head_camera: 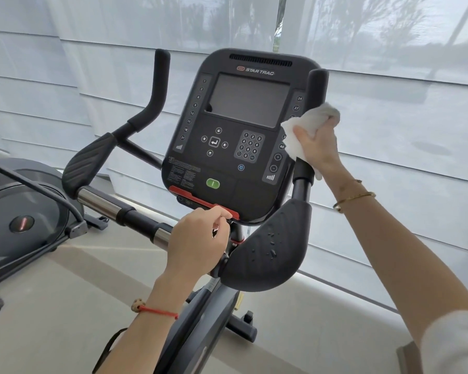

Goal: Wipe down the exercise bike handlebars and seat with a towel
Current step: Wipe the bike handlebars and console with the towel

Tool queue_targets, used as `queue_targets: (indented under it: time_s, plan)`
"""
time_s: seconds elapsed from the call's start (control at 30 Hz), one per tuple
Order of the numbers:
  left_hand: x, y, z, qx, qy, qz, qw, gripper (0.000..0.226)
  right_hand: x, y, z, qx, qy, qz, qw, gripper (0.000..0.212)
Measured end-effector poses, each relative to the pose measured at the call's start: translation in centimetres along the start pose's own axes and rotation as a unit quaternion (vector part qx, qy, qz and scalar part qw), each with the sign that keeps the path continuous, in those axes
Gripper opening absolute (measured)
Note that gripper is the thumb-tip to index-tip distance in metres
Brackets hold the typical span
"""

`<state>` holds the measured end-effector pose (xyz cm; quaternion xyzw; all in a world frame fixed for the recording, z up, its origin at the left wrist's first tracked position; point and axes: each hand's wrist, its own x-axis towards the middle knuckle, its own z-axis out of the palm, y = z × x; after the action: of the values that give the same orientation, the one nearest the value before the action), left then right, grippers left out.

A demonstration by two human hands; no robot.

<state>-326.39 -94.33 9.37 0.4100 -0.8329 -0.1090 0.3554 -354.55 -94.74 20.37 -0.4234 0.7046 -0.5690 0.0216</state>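
The exercise bike's black handlebars frame its console (235, 136). My right hand (318, 143) grips a white towel (305, 125) wrapped round the upright right handlebar (318, 85), just below its top end. My left hand (197, 241) has its fingers curled at the centre of the handlebar, under the red strip at the console's lower edge; what they hold is hidden. The right elbow pad (268, 247) carries several water drops. The left handlebar (157, 85) and left elbow pad (88, 160) stand untouched. The seat is out of view.
Another exercise machine (19, 211) stands at the left on the beige floor. White sheer blinds (403, 103) cover the window just behind the bike. The bike's frame and foot (243, 327) run down below the handlebar.
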Motion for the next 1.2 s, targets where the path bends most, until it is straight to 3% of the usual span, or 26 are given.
queue_targets:
  time_s: [0.13, 0.23, 0.37, 0.57, 0.7, 0.77, 0.87, 1.03, 1.2]
  plan:
    - [0.0, 0.0, 0.0, 0.002, -0.004, -0.002, 1.0, 0.028, 3.0, -2.9, -0.2, -0.04, 0.038, -0.104, 0.993, 0.07]
    - [0.0, 0.0, 0.1, 0.004, 0.002, -0.001, 1.0, 0.028, 4.9, -4.5, -0.1, -0.035, 0.071, -0.104, 0.991, 0.075]
    - [0.0, 0.0, 0.1, 0.002, 0.004, -0.003, 1.0, 0.03, 4.4, -3.1, -0.1, 0.021, 0.064, -0.04, 0.997, 0.074]
    - [0.0, -0.2, 0.1, -0.004, 0.011, -0.005, 1.0, 0.026, 1.3, -0.4, -0.6, 0.097, -0.039, 0.036, 0.994, 0.071]
    - [0.1, -0.1, 0.2, -0.007, 0.013, 0.001, 1.0, 0.03, -0.4, 2.9, -0.9, 0.135, -0.142, 0.073, 0.978, 0.042]
    - [0.1, -0.1, 0.2, -0.005, 0.014, 0.003, 1.0, 0.031, -0.7, 2.7, -0.7, 0.129, -0.112, 0.072, 0.983, 0.047]
    - [0.1, -0.1, 0.3, 0.0, 0.014, 0.002, 1.0, 0.03, -0.2, 1.6, -0.3, 0.029, -0.055, 0.046, 0.997, 0.066]
    - [0.0, -0.1, 0.3, 0.003, 0.015, -0.002, 1.0, 0.021, 1.4, -0.9, 0.1, -0.086, 0.029, -0.063, 0.994, 0.075]
    - [-0.1, -0.2, 0.5, 0.005, 0.014, -0.007, 1.0, 0.031, 4.4, -4.9, 0.2, -0.12, 0.092, -0.107, 0.983, 0.078]
